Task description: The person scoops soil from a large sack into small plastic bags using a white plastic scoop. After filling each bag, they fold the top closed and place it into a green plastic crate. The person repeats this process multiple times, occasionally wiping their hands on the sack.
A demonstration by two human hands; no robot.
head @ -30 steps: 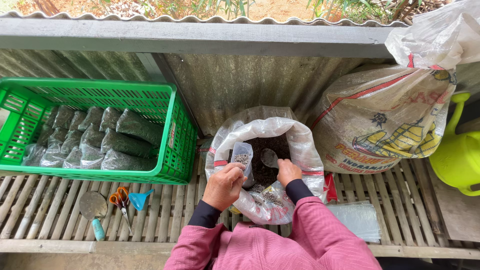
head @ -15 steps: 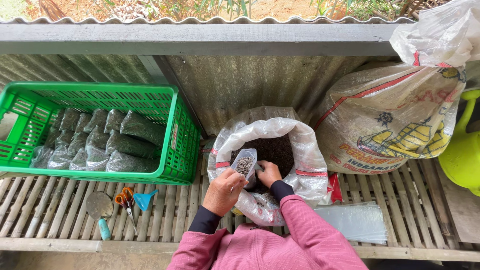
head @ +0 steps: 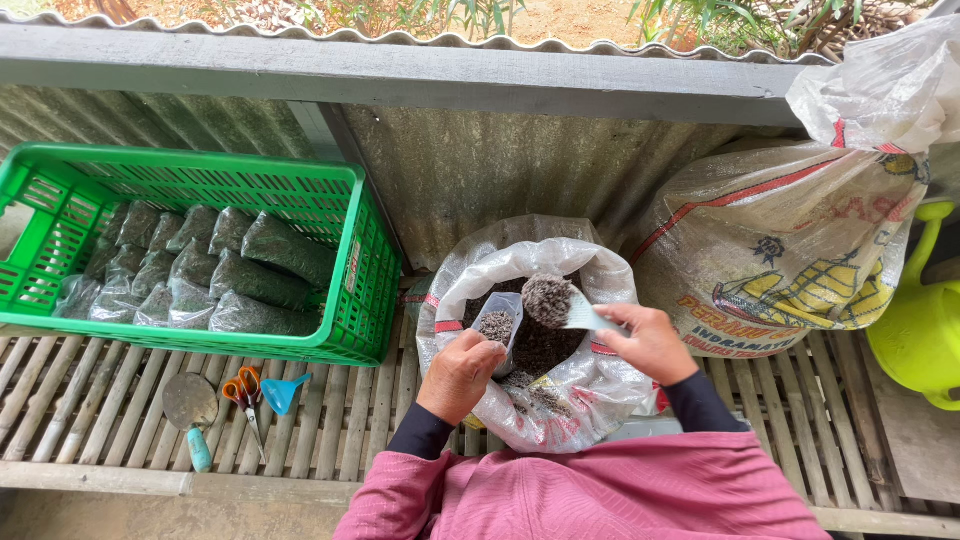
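- Head view: my left hand (head: 458,372) is clamped on a small clear pouch (head: 497,322) partly filled with dark soil, over the open white sack (head: 600,385).
- My right hand (head: 652,343) grips a heaped scoop (head: 555,301) just beside the pouch.
- A green crate (head: 345,300) of filled pouches sits left on the slatted table (head: 340,420).

I see soft, even daylight that comes from above and behind the grey corrugated metal wall (head: 520,165). The strip of ground at the top is overexposed. Shadows are weak; the darkest one sits inside the open white woven sack (head: 535,340). The crumpled white plastic bag (head: 885,85) at the right gives mild glare. The picture is sharp, and straight lines bend a little near the edges.
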